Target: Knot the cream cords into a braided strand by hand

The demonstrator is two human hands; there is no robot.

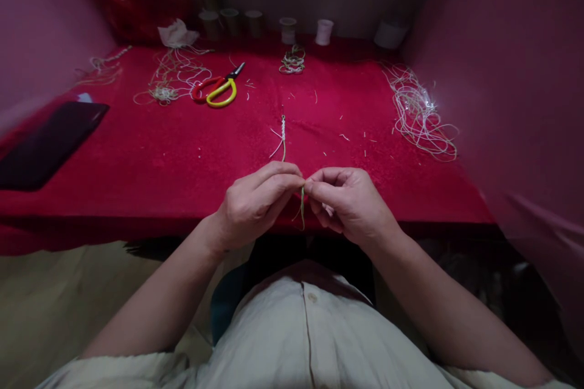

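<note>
A thin green and white knotted cord [283, 134] runs from the red cloth toward me and ends between my fingertips. My left hand [255, 200] pinches it from the left, fingers closed. My right hand [349, 200] pinches it from the right, fingers also closed. The two hands meet over the table's near edge. A short green tail [302, 206] hangs down between them. The cord's far end is fixed on the red table [159, 152] near the middle.
Red and yellow scissors [218, 90] lie at the back left beside tangled white cords [176, 76]. A loose heap of white cord [420, 112] sits at the right. Several thread spools [287, 29] line the back. A dark flat phone [45, 143] lies left.
</note>
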